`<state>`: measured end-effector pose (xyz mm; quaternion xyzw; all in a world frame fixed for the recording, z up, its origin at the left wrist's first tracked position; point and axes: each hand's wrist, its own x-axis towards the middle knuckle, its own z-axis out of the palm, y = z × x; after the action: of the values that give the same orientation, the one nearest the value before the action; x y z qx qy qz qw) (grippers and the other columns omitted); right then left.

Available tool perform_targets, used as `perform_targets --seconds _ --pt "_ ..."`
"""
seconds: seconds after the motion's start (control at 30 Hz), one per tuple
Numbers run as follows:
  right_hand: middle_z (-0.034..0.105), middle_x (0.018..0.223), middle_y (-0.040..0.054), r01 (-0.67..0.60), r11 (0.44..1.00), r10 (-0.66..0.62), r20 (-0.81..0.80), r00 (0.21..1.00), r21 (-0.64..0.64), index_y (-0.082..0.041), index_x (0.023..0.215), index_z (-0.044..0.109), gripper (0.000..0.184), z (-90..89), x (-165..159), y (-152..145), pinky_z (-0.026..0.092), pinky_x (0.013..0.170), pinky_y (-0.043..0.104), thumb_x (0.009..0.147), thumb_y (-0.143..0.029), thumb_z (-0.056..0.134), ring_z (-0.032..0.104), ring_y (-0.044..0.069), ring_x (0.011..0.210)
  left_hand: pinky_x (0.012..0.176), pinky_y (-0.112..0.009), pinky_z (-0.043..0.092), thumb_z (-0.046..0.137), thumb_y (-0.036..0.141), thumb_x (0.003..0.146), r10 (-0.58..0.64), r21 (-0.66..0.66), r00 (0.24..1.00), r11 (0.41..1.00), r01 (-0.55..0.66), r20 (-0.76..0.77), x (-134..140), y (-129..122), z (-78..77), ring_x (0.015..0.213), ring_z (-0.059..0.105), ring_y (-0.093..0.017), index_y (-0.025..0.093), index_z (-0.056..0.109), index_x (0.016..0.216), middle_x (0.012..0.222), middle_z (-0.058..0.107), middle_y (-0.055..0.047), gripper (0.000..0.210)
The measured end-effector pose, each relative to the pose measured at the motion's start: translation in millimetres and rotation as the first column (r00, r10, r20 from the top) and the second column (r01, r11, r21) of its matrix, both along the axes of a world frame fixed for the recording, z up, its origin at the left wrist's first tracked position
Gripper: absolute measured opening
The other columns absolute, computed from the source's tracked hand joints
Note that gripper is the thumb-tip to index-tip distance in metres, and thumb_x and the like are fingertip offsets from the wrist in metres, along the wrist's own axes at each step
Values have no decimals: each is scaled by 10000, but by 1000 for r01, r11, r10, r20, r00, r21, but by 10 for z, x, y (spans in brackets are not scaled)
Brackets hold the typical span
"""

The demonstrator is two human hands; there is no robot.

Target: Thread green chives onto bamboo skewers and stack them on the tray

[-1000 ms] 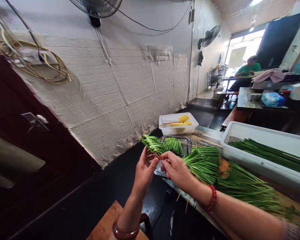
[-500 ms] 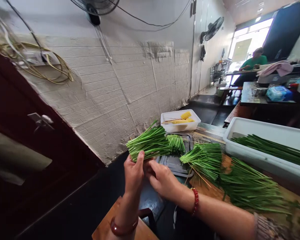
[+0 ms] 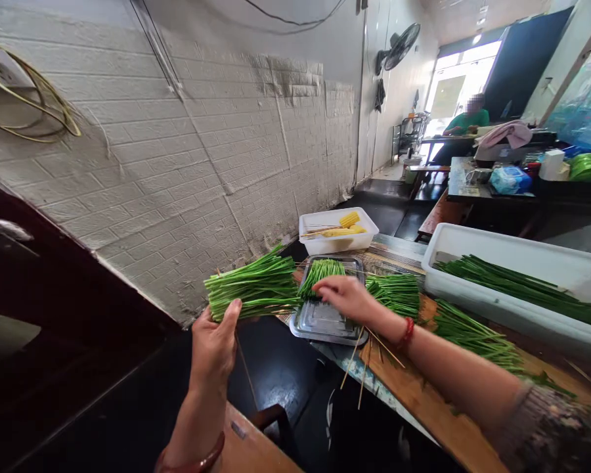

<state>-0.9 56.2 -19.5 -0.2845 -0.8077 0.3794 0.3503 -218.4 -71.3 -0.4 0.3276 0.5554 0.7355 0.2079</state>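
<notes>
In my left hand [image 3: 214, 345], closed with the thumb on top, lies a bundle of green chives [image 3: 251, 286]. A thin skewer stick [image 3: 246, 371] shows below the bundle. My right hand [image 3: 347, 299] hovers over a clear-lidded tray [image 3: 325, 328], its fingers bent and slightly blurred near the bundle's far end; I cannot tell whether they hold anything. Behind the fingers, another cut chive bunch [image 3: 324, 270] rests on the tray. More chives [image 3: 394, 293] lie on a wooden board [image 3: 408, 401], partly hidden by my right wrist. Loose bamboo skewers [image 3: 366, 368] stick out past the board's edge.
A white box [image 3: 337, 246] behind the tray holds yellow corn pieces and skewers. To the right, a long white bin [image 3: 497, 289] contains long green leaves. A dark chair arm [image 3: 276, 417] is below. A person in green [image 3: 467, 121] sits far back.
My left hand has carried the chive bundle left, away from my right hand. My right hand has let go of the bundle's near end and moved right, over the tray. The view has shifted right.
</notes>
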Motion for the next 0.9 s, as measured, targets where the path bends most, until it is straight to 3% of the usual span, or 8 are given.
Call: perform_targets --seconds 0.1,0.17,0.23,0.33,0.47,0.63,0.73,0.9 --pt "748 845 73 99 993 -99 4 995 -68 -160 959 729 270 -10 255 387 557 689 317 900 -230 475 693 186 728 551 -262 535 811 391 638 -146 -82 989 986 146 5 -166 58 54 611 630 -158 136 688 850 769 706 -35 353" --pt "746 947 98 124 990 -126 -31 992 -62 -155 1046 710 302 58 329 466 562 761 355 917 -300 479 700 205 819 532 -270 525 809 395 646 -315 -161 949 938 308 -16 -210 114 103 572 614 -159 130 696 802 713 693 -43 328" --pt "717 1110 116 107 994 -104 -96 990 22 -175 1165 671 352 172 328 421 530 895 405 915 -371 521 678 234 992 525 -281 518 794 406 673 -510 -235 860 839 491 -24 -200 195 145 556 609 -167 121 714 792 691 688 -60 319" --pt "587 1363 131 -69 985 83 -85 993 155 -191 1356 547 546 321 240 256 390 1086 475 876 -447 601 537 277 1260 530 -286 509 776 416 706 -731 -313 683 649 693 -3 -135 357 180 569 618 -181 110 743 879 725 702 -84 353" --pt "516 1436 156 -324 945 322 46 945 35 -144 1439 437 777 255 102 74 343 1116 486 788 -477 699 481 313 1314 547 -282 510 780 421 711 -837 -394 546 489 778 40 -67 557 182 616 647 -200 112 747 976 801 726 -109 409" --pt "673 1189 98 -351 915 355 -16 935 -200 -127 1276 559 573 -67 76 -37 487 949 396 792 -393 712 629 268 1074 499 -272 508 797 415 696 -875 -432 466 372 821 132 -18 680 141 591 652 -194 119 722 1068 819 726 -110 481" --pt "698 1095 75 -350 884 336 -101 936 -309 -124 1196 591 484 -177 106 -34 508 883 364 796 -370 707 649 240 980 527 -274 533 799 406 701 -881 -415 442 343 842 168 7 695 138 646 676 -202 125 691 1134 889 730 -122 527" --pt "707 1050 81 -230 873 181 -153 972 -430 -123 1132 603 479 -249 130 14 514 856 365 744 -361 751 655 238 947 576 -266 539 757 461 735 -840 -440 517 406 801 166 -102 647 181 674 700 -194 140 613 1235 955 731 -138 611"
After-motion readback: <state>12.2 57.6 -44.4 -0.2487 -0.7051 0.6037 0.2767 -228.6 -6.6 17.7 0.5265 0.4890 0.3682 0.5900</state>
